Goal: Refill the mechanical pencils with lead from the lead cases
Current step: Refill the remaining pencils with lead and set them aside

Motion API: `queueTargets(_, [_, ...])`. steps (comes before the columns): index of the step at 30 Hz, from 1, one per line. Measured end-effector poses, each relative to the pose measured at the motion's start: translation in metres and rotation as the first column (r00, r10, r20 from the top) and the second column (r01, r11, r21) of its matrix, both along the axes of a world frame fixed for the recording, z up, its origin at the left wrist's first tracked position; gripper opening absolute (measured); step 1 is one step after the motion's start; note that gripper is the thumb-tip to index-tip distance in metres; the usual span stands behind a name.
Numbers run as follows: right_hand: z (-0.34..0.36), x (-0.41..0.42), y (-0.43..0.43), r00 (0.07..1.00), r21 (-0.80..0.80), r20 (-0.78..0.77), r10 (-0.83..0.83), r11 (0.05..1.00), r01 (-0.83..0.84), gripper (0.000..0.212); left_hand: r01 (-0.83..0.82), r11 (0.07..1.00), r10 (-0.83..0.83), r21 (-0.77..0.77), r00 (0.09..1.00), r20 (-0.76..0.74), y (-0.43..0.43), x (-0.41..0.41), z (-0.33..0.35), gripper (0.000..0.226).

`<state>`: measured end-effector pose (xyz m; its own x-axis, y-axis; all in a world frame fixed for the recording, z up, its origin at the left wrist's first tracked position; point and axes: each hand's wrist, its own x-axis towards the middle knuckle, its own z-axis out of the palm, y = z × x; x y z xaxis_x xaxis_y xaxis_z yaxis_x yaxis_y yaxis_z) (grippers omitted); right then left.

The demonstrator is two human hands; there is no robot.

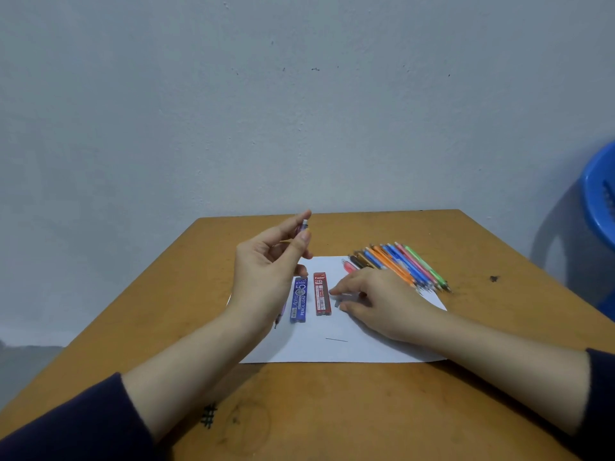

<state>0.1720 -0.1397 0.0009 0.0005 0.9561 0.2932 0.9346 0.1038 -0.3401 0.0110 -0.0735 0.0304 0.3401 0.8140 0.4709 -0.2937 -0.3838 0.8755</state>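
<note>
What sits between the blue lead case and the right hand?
Head view: the red lead case, flat on the white paper, between blue lead case and right hand.

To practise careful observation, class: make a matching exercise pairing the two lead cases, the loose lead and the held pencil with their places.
Things:
1. blue flat plastic lead case
2. red flat plastic lead case
3. thin dark loose lead
4. purple mechanical pencil

Places:
A. gripped in the left hand
B. alone on the white paper sheet, nearest the person
C. right of the other case
D. left of the other case

Pairs: 1-D, 2-C, 3-B, 4-A.
</note>
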Motion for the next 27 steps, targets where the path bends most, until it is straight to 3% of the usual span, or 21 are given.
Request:
queueTargets(8, [0.003, -0.001, 0.0, 0.999, 0.008, -0.02, -0.033, 0.999, 0.033, 0.019, -0.03, 0.999, 0.033, 0.039, 0.997, -0.067, 0.009, 0.003, -0.009, 0.027])
queueTargets(12, [0.006, 0.0, 0.0, 0.987, 0.046, -0.135, -0.086, 0.995, 0.093, 0.027, -0.019, 0.998, 0.025, 0.062, 0.994, -0.104, 0.014, 0.004, -0.012, 0.03])
queueTargets(16, [0.01, 0.002, -0.001, 0.938, 0.066, -0.331, -0.101, 0.989, 0.13, 0.021, -0.01, 0.995, 0.025, 0.095, 0.987, -0.16, 0.015, 0.004, -0.013, 0.03])
queueTargets(19, [0.014, -0.001, -0.005, 0.811, 0.105, -0.58, -0.073, 0.981, 0.163, 0.017, -0.001, 0.994, 0.02, 0.106, 0.983, -0.185, 0.016, 0.004, -0.015, 0.029])
queueTargets(22, [0.02, -0.006, -0.01, 0.624, 0.123, -0.781, -0.01, 0.978, 0.17, 0.011, 0.01, 0.992, 0.019, 0.123, 0.973, -0.228, 0.016, 0.003, -0.017, 0.025])
queueTargets(27, [0.025, -0.01, -0.014, 0.287, 0.12, -0.955, 0.077, 0.983, 0.136, 0.011, 0.045, 0.982, 0.009, 0.183, 0.957, -0.289, 0.011, 0.003, -0.018, 0.028])
